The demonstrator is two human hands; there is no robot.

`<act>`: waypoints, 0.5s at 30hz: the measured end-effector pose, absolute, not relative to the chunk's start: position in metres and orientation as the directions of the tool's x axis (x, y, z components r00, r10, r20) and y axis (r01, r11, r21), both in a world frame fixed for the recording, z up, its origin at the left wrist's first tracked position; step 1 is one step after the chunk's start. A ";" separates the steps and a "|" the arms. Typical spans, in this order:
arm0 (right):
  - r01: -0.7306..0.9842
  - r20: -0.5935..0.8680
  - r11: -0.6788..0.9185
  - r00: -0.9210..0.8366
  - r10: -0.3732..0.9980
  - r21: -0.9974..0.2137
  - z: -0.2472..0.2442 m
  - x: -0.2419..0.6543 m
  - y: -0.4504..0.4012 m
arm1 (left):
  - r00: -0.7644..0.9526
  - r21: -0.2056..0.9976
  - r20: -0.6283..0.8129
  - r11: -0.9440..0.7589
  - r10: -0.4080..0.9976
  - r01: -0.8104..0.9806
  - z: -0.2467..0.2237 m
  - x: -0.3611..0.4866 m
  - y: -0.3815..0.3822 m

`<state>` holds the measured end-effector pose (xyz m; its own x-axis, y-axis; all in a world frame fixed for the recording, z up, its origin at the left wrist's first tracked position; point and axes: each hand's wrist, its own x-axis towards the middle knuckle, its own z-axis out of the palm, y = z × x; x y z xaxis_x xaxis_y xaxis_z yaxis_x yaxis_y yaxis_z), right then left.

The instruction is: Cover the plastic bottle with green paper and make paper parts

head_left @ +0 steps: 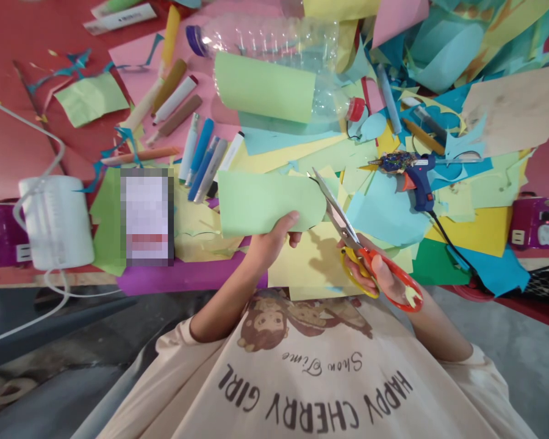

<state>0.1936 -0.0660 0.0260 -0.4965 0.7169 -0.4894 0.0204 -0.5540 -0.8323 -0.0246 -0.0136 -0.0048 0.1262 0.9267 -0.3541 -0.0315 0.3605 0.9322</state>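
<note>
I have the left hand clamped on a light green sheet of paper, thumb pressed on its upper face and fingertips showing under the near edge. Taking 12 o'clock as straight away from the wearer, the pinch sits right of the sheet's middle: the longer stretch runs off toward 9 and 10 o'clock from the thumb, and the rounded end lies at 2 o'clock.

My right hand is closed around the handles of the scissors, thumb at the red loop and fingers at the yellow one. The blades aim toward 11 o'clock, a little apart, right at the rounded end; I can't tell from here whether they touch the paper.

Below both hands I see a pale yellow sheet. At 1 o'clock from the right hand lies a blue glue gun. From the left hand, a row of markers sits between 10 and 11 o'clock, and a bottle wrapped in green paper lies near 12.
</note>
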 end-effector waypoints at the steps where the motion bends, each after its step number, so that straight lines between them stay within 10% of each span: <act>1: 0.021 -0.482 -0.546 -0.498 0.721 -0.838 0.026 0.194 -0.066 | 0.124 0.929 -0.361 0.367 0.924 -0.032 -0.004 -0.025 -0.014; 15: 0.155 -0.494 -0.480 -0.452 0.743 -0.864 0.041 0.202 -0.067 | 0.109 0.896 -0.408 0.421 0.906 -0.140 0.000 -0.028 -0.011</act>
